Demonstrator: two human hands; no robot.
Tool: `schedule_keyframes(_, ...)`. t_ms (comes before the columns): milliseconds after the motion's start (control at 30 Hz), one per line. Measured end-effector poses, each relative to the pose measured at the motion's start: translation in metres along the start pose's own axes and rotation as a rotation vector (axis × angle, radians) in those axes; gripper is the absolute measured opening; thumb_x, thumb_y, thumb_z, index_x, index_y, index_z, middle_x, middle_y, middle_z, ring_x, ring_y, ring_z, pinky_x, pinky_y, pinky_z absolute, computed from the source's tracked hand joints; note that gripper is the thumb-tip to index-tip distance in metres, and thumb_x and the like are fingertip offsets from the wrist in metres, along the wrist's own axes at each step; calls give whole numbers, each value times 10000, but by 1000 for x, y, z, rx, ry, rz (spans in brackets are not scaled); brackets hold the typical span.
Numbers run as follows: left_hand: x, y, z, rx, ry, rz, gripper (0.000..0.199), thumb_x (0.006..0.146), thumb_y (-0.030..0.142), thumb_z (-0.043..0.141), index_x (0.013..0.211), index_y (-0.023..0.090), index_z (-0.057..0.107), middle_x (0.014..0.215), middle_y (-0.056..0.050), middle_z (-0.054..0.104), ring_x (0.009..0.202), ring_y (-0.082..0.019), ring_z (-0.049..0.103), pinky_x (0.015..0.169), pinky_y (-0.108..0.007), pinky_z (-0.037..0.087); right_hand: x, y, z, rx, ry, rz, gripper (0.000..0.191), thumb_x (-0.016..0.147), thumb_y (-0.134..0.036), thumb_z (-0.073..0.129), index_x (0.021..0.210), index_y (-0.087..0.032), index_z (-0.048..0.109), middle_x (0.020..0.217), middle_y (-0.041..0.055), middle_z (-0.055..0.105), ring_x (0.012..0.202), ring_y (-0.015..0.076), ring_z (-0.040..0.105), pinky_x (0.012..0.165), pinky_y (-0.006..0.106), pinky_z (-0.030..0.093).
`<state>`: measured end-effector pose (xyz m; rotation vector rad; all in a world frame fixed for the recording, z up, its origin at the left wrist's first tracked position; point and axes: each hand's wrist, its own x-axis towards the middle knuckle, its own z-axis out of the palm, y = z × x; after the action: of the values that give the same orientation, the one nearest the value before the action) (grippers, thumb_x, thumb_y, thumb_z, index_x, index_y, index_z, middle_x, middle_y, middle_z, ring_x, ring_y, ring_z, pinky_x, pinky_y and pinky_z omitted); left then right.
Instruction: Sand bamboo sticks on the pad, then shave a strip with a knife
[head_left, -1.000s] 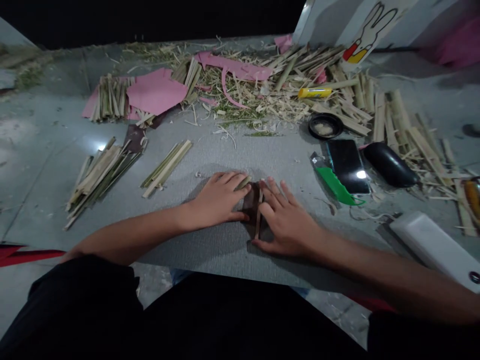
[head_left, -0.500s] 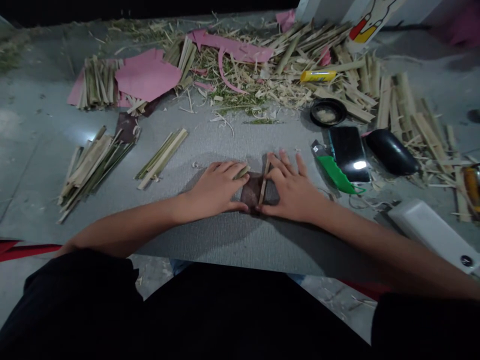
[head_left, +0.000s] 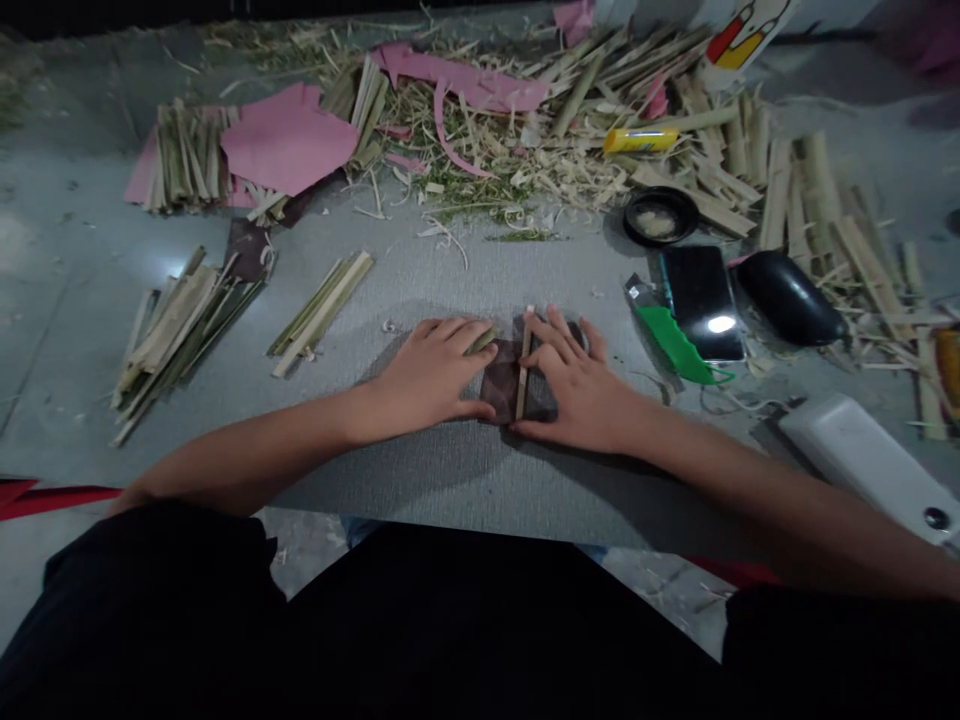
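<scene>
My left hand (head_left: 431,375) lies spread on a dark brown sheet that looks like sandpaper (head_left: 498,385), thumb apart from the fingers. A small greenish piece (head_left: 480,342) shows under its fingertips; the rest is hidden. My right hand (head_left: 581,378) grips a thin bamboo strip (head_left: 523,375) on edge, thumb at the near end and fingertips at the far end and side. The strip stands over the right part of the brown sheet. A few bamboo strips (head_left: 322,315) lie left of my left hand, with a larger bundle (head_left: 191,335) beyond them.
Bamboo shavings (head_left: 517,180), pink paper (head_left: 289,140) and a yellow tube (head_left: 641,140) lie at the back. To the right are a black round lid (head_left: 660,216), a phone (head_left: 701,300), a green-handled tool (head_left: 679,345), a black case (head_left: 791,297) and a white box (head_left: 862,465).
My right hand has shifted slightly left with the bamboo strip, its fingers drawn in a little closer. My left hand has stayed in place on the brown sheet.
</scene>
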<state>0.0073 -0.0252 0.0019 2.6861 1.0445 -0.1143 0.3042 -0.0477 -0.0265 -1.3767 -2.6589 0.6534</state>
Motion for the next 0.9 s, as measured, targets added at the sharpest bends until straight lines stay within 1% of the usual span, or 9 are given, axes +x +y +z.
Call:
schedule_keyframes(67, 0, 1, -1, 1, -4, 2, 868, 1094, 728, 806, 1736, 162, 665, 1907, -243, 491, 1749, -471, 464, 1406, -627, 412, 0, 3, 1, 9, 2, -4, 800, 961, -745, 865, 1506, -183, 699, 2027, 239, 239, 1888, 564, 84, 1479, 852, 81)
schedule_keyframes(133, 0, 1, -1, 5, -6, -2, 871, 1095, 714, 813, 1733, 139, 664, 1901, -256, 494, 1746, -474, 468, 1402, -629, 419, 2, 6, 1, 16, 27, 34, 823, 950, -766, 868, 1505, -182, 705, 2021, 234, 261, 1884, 577, 79, 1473, 862, 90)
schedule_keyframes(233, 0, 2, -1, 12, 6, -8, 876, 1088, 695, 833, 1722, 113, 668, 1883, -272, 511, 1729, -480, 487, 1385, -634, 440, 2, 3, 1, 18, 70, 67, 811, 952, -751, 868, 1511, -183, 723, 2024, 227, 262, 1882, 582, 88, 1469, 868, 87)
schedule_keyframes(400, -1, 2, 0, 15, 22, -1, 863, 1073, 721, 840, 1707, 157, 688, 1878, -243, 530, 1722, -462, 502, 1393, -620, 440, 0, -6, 2, -13, -4, -21, 831, 939, -803, 877, 1503, -202, 767, 2023, 208, 279, 1875, 583, 145, 1469, 861, 104)
schedule_keyframes(467, -1, 2, 0, 22, 14, -4, 878, 1084, 723, 823, 1716, 132, 674, 1876, -258, 527, 1726, -469, 498, 1395, -627, 441, 3, -1, -1, -30, 1, 4, 837, 933, -787, 890, 1520, -204, 767, 2026, 193, 279, 1874, 597, 122, 1462, 878, 88)
schedule_keyframes(567, -1, 2, 0, 21, 25, -2, 869, 1092, 712, 816, 1714, 121, 673, 1865, -269, 535, 1717, -474, 504, 1384, -634, 449, 5, 4, -2, -44, 59, 70, 831, 949, -737, 883, 1574, -207, 746, 2034, 187, 257, 1875, 603, 99, 1451, 894, 73)
schedule_keyframes(667, -1, 2, 0, 17, 38, 1, 853, 1079, 718, 831, 1699, 149, 691, 1866, -253, 540, 1712, -466, 510, 1388, -624, 440, 0, -7, 1, -41, 39, 22, 812, 954, -762, 874, 1530, -200, 761, 2026, 219, 262, 1874, 581, 157, 1461, 866, 119)
schedule_keyframes(767, 0, 4, -1, 25, 11, -8, 880, 1082, 734, 820, 1713, 138, 675, 1878, -250, 528, 1729, -461, 497, 1401, -619, 431, -4, -18, 2, -35, -20, -66, 766, 958, -808, 864, 1437, -214, 788, 2018, 213, 288, 1874, 557, 191, 1472, 849, 125)
schedule_keyframes(900, 1, 5, -4, 35, -19, -30, 910, 1084, 726, 825, 1734, 114, 650, 1901, -268, 492, 1755, -470, 474, 1412, -626, 427, -4, -17, -1, -48, 12, -11, 789, 941, -769, 897, 1470, -198, 770, 2013, 208, 303, 1869, 598, 144, 1447, 910, 95)
